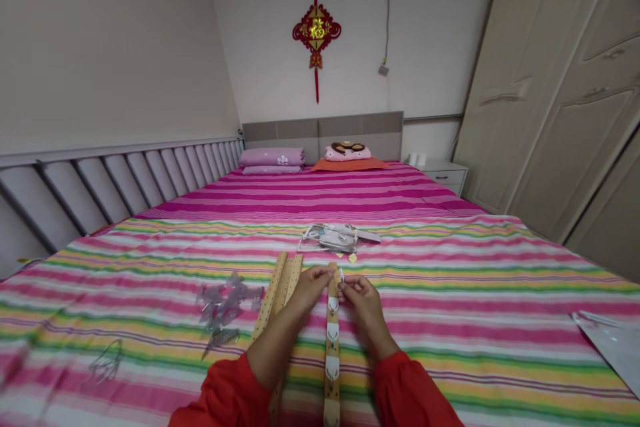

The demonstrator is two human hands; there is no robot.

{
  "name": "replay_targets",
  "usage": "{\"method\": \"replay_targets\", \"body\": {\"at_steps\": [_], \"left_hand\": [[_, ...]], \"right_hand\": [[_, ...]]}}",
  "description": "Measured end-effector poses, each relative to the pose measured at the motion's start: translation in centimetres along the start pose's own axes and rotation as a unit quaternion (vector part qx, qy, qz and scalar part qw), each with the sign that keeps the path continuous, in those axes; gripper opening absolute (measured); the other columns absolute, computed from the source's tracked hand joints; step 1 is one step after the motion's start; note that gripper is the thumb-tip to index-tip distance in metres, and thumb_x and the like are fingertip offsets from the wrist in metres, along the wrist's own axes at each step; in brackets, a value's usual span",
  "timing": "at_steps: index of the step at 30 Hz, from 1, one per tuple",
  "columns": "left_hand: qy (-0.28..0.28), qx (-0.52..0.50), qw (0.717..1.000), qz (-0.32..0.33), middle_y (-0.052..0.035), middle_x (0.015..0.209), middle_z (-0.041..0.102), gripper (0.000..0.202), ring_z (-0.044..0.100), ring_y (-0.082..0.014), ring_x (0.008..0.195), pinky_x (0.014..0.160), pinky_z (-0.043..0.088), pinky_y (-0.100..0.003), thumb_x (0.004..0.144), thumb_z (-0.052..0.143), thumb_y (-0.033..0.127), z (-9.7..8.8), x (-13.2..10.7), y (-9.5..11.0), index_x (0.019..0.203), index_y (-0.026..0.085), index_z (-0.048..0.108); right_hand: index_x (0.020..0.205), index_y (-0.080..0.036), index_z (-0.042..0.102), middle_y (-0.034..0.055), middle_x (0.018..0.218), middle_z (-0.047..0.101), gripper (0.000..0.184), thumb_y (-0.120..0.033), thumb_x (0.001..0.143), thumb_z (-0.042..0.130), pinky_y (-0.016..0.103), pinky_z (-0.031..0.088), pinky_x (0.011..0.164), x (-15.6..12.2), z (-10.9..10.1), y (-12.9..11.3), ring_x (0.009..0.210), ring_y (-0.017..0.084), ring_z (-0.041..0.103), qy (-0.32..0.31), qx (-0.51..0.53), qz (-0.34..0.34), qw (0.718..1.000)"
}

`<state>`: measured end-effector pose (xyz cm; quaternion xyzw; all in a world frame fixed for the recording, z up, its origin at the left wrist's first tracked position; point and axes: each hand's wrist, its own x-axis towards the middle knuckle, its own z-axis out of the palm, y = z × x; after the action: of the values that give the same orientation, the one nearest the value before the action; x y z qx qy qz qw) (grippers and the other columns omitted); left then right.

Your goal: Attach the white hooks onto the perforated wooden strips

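Observation:
A narrow wooden strip (332, 353) with white hooks fixed along it lies on the striped bedspread (450, 280) in front of me. My left hand (311, 283) pinches the strip's far end. My right hand (361, 297) holds a small white hook (342, 275) at that same end. Both sleeves are red. Two more wooden strips (280, 293) with small holes lie side by side just left of my left hand.
A heap of clear plastic hooks or bags (225, 303) lies to the left, and another clear piece (105, 363) nearer the left edge. Opened packaging (335, 237) sits beyond the hands. A white sheet (613, 343) lies at right. Pillows (273, 159), nightstand (443, 173), wardrobe (560, 113).

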<state>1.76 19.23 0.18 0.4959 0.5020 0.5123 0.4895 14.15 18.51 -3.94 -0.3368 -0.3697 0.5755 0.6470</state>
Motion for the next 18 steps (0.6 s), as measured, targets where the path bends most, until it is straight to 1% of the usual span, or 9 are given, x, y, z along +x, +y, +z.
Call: {"method": "replay_targets", "body": {"at_steps": [2, 4, 7, 10, 14, 18], "left_hand": [[-0.011, -0.018, 1.0, -0.009, -0.0043, 0.071, 0.067, 0.035, 0.059, -0.0168, 0.073, 0.074, 0.043, -0.028, 0.052, 0.075, 0.038, -0.1, 0.4, -0.3, 0.075, 0.013, 0.069], [-0.024, -0.032, 0.999, -0.028, -0.0027, 0.065, 0.065, 0.035, 0.058, -0.0146, 0.066, 0.069, 0.042, -0.026, 0.05, 0.076, 0.038, -0.1, 0.6, -0.7, 0.073, 0.012, 0.068], [-0.029, -0.053, 0.997, -0.05, -0.0007, 0.057, 0.061, 0.033, 0.054, -0.0115, 0.057, 0.062, 0.04, -0.024, 0.049, 0.077, 0.037, 0.1, 0.8, -1.4, 0.067, 0.012, 0.067], [-0.017, -0.053, 0.997, -0.052, 0.0002, 0.055, 0.06, 0.029, 0.052, -0.0101, 0.053, 0.058, 0.039, -0.023, 0.05, 0.076, 0.035, 0.1, 1.4, -2.1, 0.064, 0.013, 0.066], [0.017, -0.022, 0.998, -0.047, 0.0014, 0.053, 0.058, 0.023, 0.05, -0.0097, 0.051, 0.056, 0.038, -0.023, 0.049, 0.075, 0.031, -0.2, 2.8, -3.0, 0.058, 0.014, 0.063], [0.026, -0.008, 0.998, -0.057, 0.0026, 0.047, 0.054, 0.017, 0.047, -0.0094, 0.047, 0.054, 0.037, -0.023, 0.05, 0.072, 0.027, -0.3, 3.7, -3.9, 0.053, 0.015, 0.06]], "right_hand": [[0.071, -0.019, 0.062, -0.0017, 0.06, 0.064, 0.026, -0.03, 0.055, 0.08, 0.025, 0.048, 0.051, 0.0, -0.3, 0.0, 0.05, 0.012, 0.056, -0.013, 0.039, 0.041, 0.998], [0.073, -0.018, 0.064, -0.0011, 0.063, 0.065, 0.023, -0.026, 0.057, 0.079, 0.023, 0.049, 0.051, -0.1, -0.6, 0.2, 0.051, 0.011, 0.057, -0.03, 0.067, 0.071, 0.995], [0.071, -0.017, 0.065, -0.0002, 0.063, 0.066, 0.021, -0.023, 0.057, 0.08, 0.021, 0.048, 0.049, -0.1, -0.8, 0.6, 0.05, 0.009, 0.056, -0.042, 0.076, 0.092, 0.992], [0.07, -0.017, 0.065, 0.0015, 0.063, 0.067, 0.022, -0.029, 0.059, 0.079, 0.023, 0.048, 0.047, 0.3, -1.0, 1.1, 0.048, 0.011, 0.057, -0.038, 0.052, 0.084, 0.994], [0.067, -0.017, 0.063, 0.0012, 0.058, 0.066, 0.029, -0.041, 0.061, 0.076, 0.024, 0.047, 0.043, 1.3, -1.1, 1.6, 0.044, 0.011, 0.056, 0.002, 0.004, 0.053, 0.999], [0.063, -0.016, 0.063, 0.0002, 0.052, 0.064, 0.029, -0.041, 0.057, 0.078, 0.022, 0.044, 0.041, 2.3, -1.1, 2.1, 0.041, 0.01, 0.054, 0.01, -0.027, 0.042, 0.999]]}}
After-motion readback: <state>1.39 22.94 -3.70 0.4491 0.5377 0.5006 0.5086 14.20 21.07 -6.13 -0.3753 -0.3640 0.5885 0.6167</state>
